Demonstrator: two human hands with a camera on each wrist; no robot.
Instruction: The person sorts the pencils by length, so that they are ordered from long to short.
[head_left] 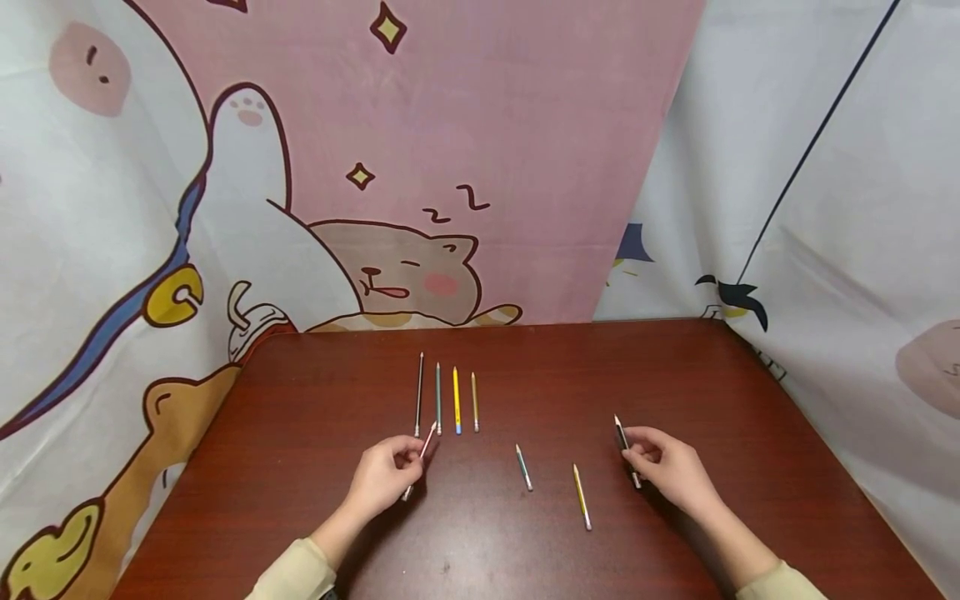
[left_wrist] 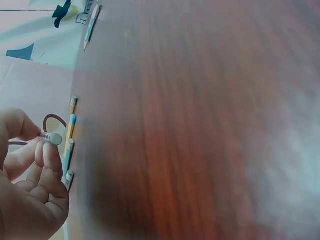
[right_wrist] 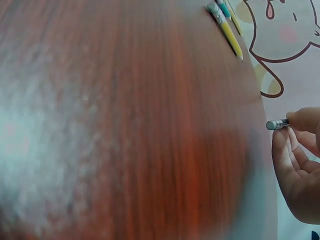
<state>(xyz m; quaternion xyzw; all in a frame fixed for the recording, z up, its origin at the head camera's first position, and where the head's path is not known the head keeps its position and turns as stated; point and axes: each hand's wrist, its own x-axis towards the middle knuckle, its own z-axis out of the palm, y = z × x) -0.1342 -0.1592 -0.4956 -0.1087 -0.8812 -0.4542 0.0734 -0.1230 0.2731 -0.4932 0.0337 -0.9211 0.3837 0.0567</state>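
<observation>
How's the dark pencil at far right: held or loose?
Held: the right hand pinches the dark pencil in both head and right wrist views. Contact with the table: cannot tell.

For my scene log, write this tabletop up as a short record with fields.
left hand: pinches one pencil
right hand: pinches a black pencil
row, left to right: dark pencil, green pencil, yellow pencil, gold pencil
between the hands: short green pencil, second yellow pencil
surface: brown table
backdrop: cloth printed with cartoon animals
</observation>
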